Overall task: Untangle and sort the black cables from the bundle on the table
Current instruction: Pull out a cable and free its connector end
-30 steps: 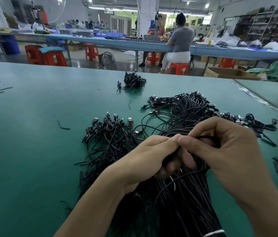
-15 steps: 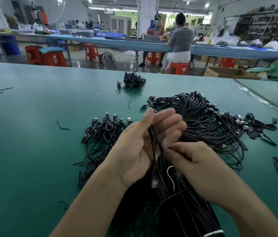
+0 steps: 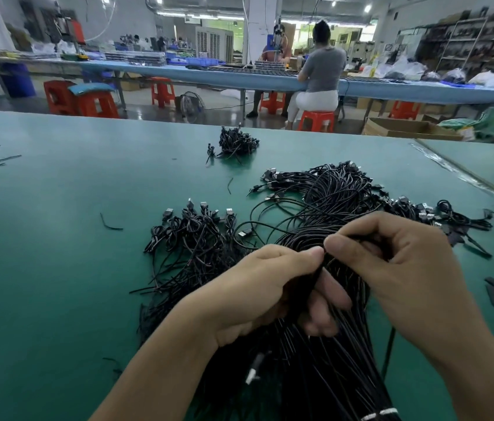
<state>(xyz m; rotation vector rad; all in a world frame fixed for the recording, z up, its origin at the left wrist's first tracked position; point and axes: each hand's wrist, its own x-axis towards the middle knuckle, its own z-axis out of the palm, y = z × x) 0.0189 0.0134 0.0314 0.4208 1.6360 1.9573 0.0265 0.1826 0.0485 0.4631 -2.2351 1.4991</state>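
Your camera sits on your head. It looks forward and down across the green table (image 3: 57,268). Your left hand (image 3: 257,287) and right hand (image 3: 406,268) are very close, low down, holding black cables (image 3: 330,202). The far bench (image 3: 209,75) shows up top.

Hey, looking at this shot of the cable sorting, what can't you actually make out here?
All in the head view:
- How many strands of the bundle the left hand grips: its curled fingers and the right hand cover them.
- The bundle's near end: cut off by the bottom edge.
- Connector types in the far small pile: too small.
- The plug below the left wrist: blurred.
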